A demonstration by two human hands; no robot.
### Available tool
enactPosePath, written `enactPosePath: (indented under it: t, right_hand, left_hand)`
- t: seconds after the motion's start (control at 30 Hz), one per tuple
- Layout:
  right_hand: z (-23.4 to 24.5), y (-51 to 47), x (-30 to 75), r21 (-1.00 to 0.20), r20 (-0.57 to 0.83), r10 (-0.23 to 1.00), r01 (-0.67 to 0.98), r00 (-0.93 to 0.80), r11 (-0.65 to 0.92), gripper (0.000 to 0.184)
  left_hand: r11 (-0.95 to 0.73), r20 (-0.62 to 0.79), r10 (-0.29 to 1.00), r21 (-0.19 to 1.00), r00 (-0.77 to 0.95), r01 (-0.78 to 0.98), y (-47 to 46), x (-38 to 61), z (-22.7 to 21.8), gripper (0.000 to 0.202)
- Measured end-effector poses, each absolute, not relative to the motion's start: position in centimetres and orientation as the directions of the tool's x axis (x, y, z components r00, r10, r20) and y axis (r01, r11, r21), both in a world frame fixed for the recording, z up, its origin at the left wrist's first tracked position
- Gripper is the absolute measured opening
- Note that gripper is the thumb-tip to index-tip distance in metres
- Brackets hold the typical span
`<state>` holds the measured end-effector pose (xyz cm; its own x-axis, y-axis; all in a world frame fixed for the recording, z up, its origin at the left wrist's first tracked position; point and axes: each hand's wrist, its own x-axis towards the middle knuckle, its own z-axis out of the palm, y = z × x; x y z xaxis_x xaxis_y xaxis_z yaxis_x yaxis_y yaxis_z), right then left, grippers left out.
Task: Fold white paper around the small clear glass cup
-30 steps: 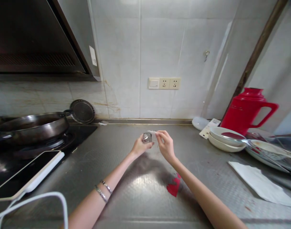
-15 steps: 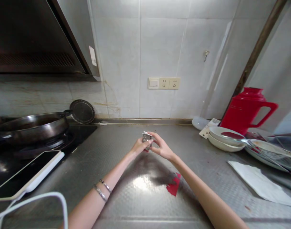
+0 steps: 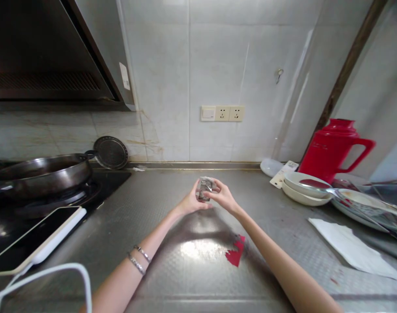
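Both hands engage one item, a small clear container (image 3: 205, 187). The left hand (image 3: 191, 201) has its fingers curled partway around the left side; the right hand (image 3: 225, 198) has thumb and fingers closed partway on the right. The container is beyond and slightly left of the jagged red scrap (image 3: 236, 253); contact with the surface (image 3: 266, 221) cannot be confirmed. Step judged in hand: two-handed handling. The next move appears to call for steady left-hand support.
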<state>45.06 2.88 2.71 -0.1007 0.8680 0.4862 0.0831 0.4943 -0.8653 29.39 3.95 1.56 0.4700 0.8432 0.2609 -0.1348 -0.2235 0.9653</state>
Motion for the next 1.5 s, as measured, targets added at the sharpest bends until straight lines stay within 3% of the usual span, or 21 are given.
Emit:
enactPosePath:
  t: [0.2,0.33,0.43,0.63,0.77,0.93,1.17,1.37,1.5]
  right_hand:
    - [2.7,2.5,44.6,-0.869,0.45,0.876,0.139,-0.174,0.475,0.053]
    - [2.6,2.6,44.9,-0.839,0.459,0.868,0.226,-0.19,0.494,0.036]
    - [2.3,2.8,45.0,-0.79,0.523,0.838,0.281,-0.154,0.545,0.033]
    - [1.6,2.5,44.5,-0.585,0.714,0.691,0.447,-0.113,0.677,0.028]
    - [1.9,2.0,44.7,-0.369,0.806,0.55,0.541,-0.217,0.755,0.029]
    - [2.3,1.5,44.8,-0.14,0.82,0.419,0.572,-0.39,0.808,0.031]
    - [2.2,1.2,44.5,0.014,0.808,0.311,0.544,-0.501,0.839,0.035]
    - [2.4,0.6,44.2,0.053,0.798,0.264,0.498,-0.542,0.865,0.032]
    - [2.6,0.4,44.0,-0.097,0.861,0.321,0.491,-0.395,0.865,0.031]
  left_hand:
    - [-0.396,0.393,0.857,0.916,0.334,-0.061,4.6,29.8,-0.2,0.085]
    - [-0.394,0.362,0.9,0.914,0.242,0.096,4.7,29.6,-0.5,0.085]
    - [-0.4,0.37,0.908,0.905,0.195,0.145,4.4,29.7,-0.3,0.084]
    - [-0.409,0.381,0.903,0.904,0.199,0.126,3.7,30.2,0.0,0.077]
    - [-0.425,0.39,0.894,0.894,0.221,0.143,3.3,30.3,0.4,0.077]
    - [-0.436,0.394,0.881,0.891,0.261,0.127,3.1,30.4,0.9,0.069]
    - [-0.46,0.434,0.866,0.886,0.25,0.058,4.0,30.4,-0.1,0.081]
    - [-0.43,0.446,0.861,0.895,0.246,-0.118,5.3,30.3,-1.7,0.076]
    - [-0.436,0.428,0.88,0.9,0.206,-0.005,5.3,30.2,-1.3,0.08]
